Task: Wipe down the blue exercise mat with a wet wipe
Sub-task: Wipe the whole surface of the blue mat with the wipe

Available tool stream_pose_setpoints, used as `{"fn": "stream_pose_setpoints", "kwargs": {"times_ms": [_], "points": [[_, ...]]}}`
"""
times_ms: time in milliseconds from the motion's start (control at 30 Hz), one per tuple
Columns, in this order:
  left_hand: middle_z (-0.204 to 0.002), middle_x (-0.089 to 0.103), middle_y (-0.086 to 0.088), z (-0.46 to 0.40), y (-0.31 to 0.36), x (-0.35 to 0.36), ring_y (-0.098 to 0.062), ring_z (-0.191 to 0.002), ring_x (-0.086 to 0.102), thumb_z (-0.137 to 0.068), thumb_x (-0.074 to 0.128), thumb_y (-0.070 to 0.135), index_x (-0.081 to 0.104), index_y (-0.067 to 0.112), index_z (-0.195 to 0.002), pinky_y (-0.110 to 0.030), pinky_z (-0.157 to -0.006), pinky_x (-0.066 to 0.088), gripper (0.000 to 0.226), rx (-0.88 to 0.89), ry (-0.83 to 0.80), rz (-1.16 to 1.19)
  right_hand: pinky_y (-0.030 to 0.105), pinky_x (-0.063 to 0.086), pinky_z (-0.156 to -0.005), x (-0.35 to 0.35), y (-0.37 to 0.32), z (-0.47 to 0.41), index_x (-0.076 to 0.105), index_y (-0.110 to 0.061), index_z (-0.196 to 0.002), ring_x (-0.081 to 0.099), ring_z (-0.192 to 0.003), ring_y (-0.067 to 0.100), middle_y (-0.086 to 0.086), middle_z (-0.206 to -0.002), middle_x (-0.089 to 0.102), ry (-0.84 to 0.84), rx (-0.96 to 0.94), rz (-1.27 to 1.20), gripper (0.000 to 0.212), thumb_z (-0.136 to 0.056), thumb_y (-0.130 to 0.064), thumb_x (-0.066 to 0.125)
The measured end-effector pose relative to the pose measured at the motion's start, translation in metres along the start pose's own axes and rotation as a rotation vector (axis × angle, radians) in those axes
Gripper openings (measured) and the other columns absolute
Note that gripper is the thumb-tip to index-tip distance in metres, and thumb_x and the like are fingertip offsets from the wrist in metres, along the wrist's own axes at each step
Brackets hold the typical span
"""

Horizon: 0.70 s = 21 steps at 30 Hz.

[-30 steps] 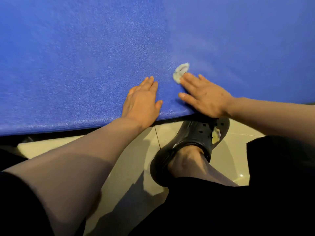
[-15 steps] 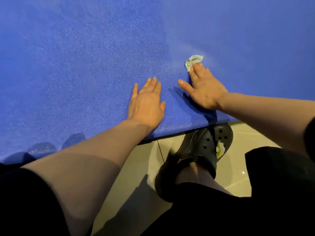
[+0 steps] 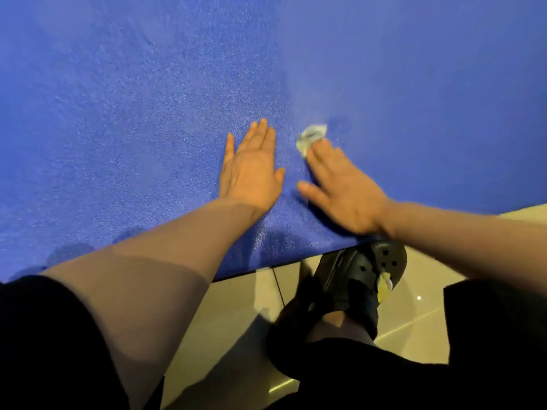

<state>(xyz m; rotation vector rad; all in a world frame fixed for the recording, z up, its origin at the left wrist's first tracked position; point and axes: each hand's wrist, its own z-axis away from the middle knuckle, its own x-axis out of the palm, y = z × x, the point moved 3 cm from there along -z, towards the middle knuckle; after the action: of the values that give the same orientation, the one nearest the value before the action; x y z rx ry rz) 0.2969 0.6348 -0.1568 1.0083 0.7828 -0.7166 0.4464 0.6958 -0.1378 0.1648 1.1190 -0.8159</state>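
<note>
Warm, fairly dim indoor light falls from above and behind the person, throwing soft arm shadows onto the tiled floor (image 3: 233, 315) and dark patches along the near edge of the blue mat (image 3: 118, 113). The right hand (image 3: 343, 190) and wet wipe (image 3: 310, 136) are motion-blurred. Small glare spots glint on the tiles. The wide lens bends the mat's edge.

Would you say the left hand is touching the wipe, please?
Apart. The head view shows bare mat between the left hand and the wipe.
</note>
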Motion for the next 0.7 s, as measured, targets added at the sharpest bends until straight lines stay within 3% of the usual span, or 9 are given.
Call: {"fn": "stream_pose_setpoints", "kwargs": {"times_ms": [67,133,200,267,367,433,500,600,700], "points": [[-0.163,0.003,-0.002,-0.003,0.000,0.000,-0.013,-0.150,0.001,-0.098,0.051,0.032,0.012,0.013,-0.155,-0.041,-0.120,-0.006,0.072,0.011,0.014,-0.007,0.025,-0.009,-0.118,0.008,-0.009,0.013,0.008,-0.003,-0.153,-0.002,-0.149,0.019,0.008,-0.161,0.001,-0.017,-0.025,0.012,0.097,-0.085,-0.072,0.001],[-0.163,0.003,-0.002,-0.005,0.000,-0.001,-0.013,-0.150,0.002,-0.098,0.050,0.032,0.013,0.013,-0.155,-0.041,-0.119,-0.006,0.071,0.002,0.028,-0.009,0.031,-0.007,-0.120,0.002,0.002,-0.005,0.005,-0.006,-0.154,-0.004,-0.150,0.019,0.010,-0.162,-0.001,-0.030,0.016,0.078,0.098,-0.084,-0.074,-0.006],[-0.163,0.004,-0.003,-0.007,0.000,-0.001,-0.014,-0.150,0.002,-0.098,0.050,0.032,0.013,0.012,-0.154,-0.042,-0.119,-0.007,0.070,-0.019,0.048,-0.010,0.032,-0.007,-0.120,-0.008,0.013,-0.024,0.003,-0.008,-0.154,-0.005,-0.150,0.019,0.010,-0.162,-0.003,-0.068,0.049,0.095,0.080,-0.096,-0.063,0.011],[-0.163,0.004,-0.004,-0.007,0.004,-0.001,-0.014,-0.150,0.001,-0.098,0.049,0.031,0.014,0.012,-0.154,-0.044,-0.120,-0.007,0.069,-0.023,0.039,0.001,0.033,-0.004,-0.120,-0.014,0.013,-0.022,0.007,-0.008,-0.154,-0.002,-0.150,0.021,0.010,-0.163,-0.001,-0.061,0.017,0.042,0.076,-0.099,-0.058,0.021],[-0.163,0.004,-0.003,-0.009,0.005,-0.001,-0.014,-0.150,0.001,-0.098,0.050,0.032,0.013,0.013,-0.154,-0.044,-0.120,-0.008,0.070,-0.018,0.028,0.005,0.029,0.013,-0.118,-0.013,0.010,0.004,0.024,-0.008,-0.152,0.014,-0.148,0.021,0.010,-0.162,0.011,0.070,0.005,-0.047,0.076,-0.095,-0.058,0.027],[-0.163,0.004,-0.003,-0.013,0.004,-0.003,-0.014,-0.150,0.000,-0.098,0.050,0.033,0.014,0.013,-0.154,-0.043,-0.120,-0.008,0.070,-0.005,0.034,0.013,0.033,0.032,-0.110,-0.014,0.012,0.018,0.037,-0.008,-0.145,0.030,-0.142,0.025,0.011,-0.159,0.022,0.179,0.050,-0.079,0.068,-0.096,-0.054,0.033],[-0.163,0.004,-0.003,-0.013,0.002,-0.003,-0.014,-0.150,0.000,-0.098,0.050,0.033,0.014,0.013,-0.154,-0.043,-0.120,-0.008,0.070,-0.005,0.043,0.020,0.035,0.038,-0.104,-0.015,0.008,0.022,0.042,-0.006,-0.140,0.038,-0.135,0.030,0.015,-0.154,0.028,0.278,0.038,-0.056,0.064,-0.096,-0.052,0.034],[-0.163,0.005,-0.003,-0.011,0.002,-0.002,-0.014,-0.150,0.001,-0.098,0.051,0.032,0.015,0.012,-0.154,-0.043,-0.120,-0.008,0.070,-0.007,0.051,0.024,0.033,0.022,-0.116,-0.011,0.003,0.004,0.028,-0.007,-0.151,0.021,-0.146,0.031,0.017,-0.159,0.015,0.265,-0.035,-0.013,0.067,-0.098,-0.049,0.032],[-0.163,0.006,-0.004,-0.010,0.001,-0.002,-0.014,-0.150,0.001,-0.097,0.052,0.033,0.015,0.012,-0.154,-0.043,-0.120,-0.007,0.071,-0.007,0.049,0.028,0.031,0.001,-0.122,-0.003,0.000,-0.023,0.017,0.001,-0.152,0.003,-0.150,0.028,0.019,-0.161,0.004,0.141,-0.099,0.068,0.077,-0.100,-0.056,0.012]]}}
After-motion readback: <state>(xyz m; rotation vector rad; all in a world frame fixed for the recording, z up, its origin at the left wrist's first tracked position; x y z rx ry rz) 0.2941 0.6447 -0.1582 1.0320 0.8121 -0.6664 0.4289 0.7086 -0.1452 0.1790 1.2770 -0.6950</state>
